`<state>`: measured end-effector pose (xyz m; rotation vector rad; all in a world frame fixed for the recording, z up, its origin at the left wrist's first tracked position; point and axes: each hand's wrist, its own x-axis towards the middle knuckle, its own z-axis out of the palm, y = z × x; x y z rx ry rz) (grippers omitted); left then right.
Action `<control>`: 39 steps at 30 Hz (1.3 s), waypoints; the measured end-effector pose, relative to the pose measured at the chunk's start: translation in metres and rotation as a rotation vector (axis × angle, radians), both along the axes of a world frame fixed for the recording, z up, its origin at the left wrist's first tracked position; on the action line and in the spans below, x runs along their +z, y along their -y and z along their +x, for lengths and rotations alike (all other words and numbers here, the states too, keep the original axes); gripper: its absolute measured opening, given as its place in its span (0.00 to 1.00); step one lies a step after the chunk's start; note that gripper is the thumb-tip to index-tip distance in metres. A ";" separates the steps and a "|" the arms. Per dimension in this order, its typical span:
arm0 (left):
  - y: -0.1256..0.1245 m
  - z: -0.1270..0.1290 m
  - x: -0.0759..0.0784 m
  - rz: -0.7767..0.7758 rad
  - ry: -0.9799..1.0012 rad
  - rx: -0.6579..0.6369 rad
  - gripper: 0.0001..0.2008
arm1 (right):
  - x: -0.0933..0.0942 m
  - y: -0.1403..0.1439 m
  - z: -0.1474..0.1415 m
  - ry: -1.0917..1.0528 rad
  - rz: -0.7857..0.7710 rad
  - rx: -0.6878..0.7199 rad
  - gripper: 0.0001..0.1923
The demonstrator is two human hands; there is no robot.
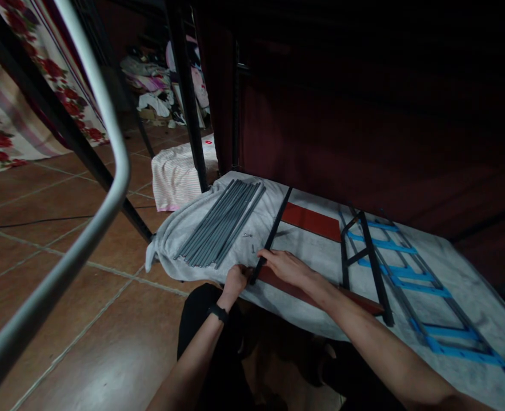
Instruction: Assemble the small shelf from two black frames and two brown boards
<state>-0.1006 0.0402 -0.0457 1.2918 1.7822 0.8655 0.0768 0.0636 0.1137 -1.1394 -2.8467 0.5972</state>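
Note:
My right hand is closed around the near part of a black metal bar. At that bar's near end is my left hand, its fingers pinched together; what they hold, if anything, is hidden. The bar meets one end of two reddish-brown boards, a far board and a near board partly covered by my right arm. A black side frame with a crosspiece stands at the boards' other end. Small screws lie on the grey cloth beside the bar.
Several grey metal tubes lie side by side on the grey cloth. Blue plastic racks with dark rods are at the right. A pale bent pipe crosses the left foreground. A striped cloth-covered box stands on the tiled floor.

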 end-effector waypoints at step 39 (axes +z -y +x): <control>-0.011 -0.007 -0.021 -0.070 0.126 -0.093 0.10 | -0.005 -0.003 0.001 -0.005 0.015 0.021 0.14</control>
